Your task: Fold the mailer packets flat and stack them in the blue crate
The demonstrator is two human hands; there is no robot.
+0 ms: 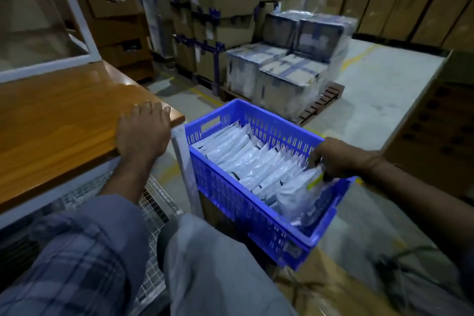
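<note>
Left hand (143, 133): laid palm down on the near right corner of the wooden table top (64, 120), fingers spread and fairly straight, holding nothing; it appears to serve as a brace. Blue crate (256, 215): perforated plastic, handle slot in its far left wall, standing just right of the table's white leg (183, 161); what it stands on cannot be made out. Mailer packets (246, 159): pale grey-white glossy plastic film, dark strips along some edges, packed on edge in a close row from the crate's far left wall toward its near right corner, filling most of it. Single mailer packet (297, 192): at the crate's right end, same pale film with a yellow-green mark near its top, slack and creased. Right hand (333, 159): over the crate's right rim, fingers curled around the top edge of that packet. Handling, judged: light, soft, limp and slippery; likely to spring open or slide; not fragile. Best taken by a folded edge or top corner, then pressed against the row. Beyond: shrink-wrapped cartons on a pallet (289, 69), out of reach.
</note>
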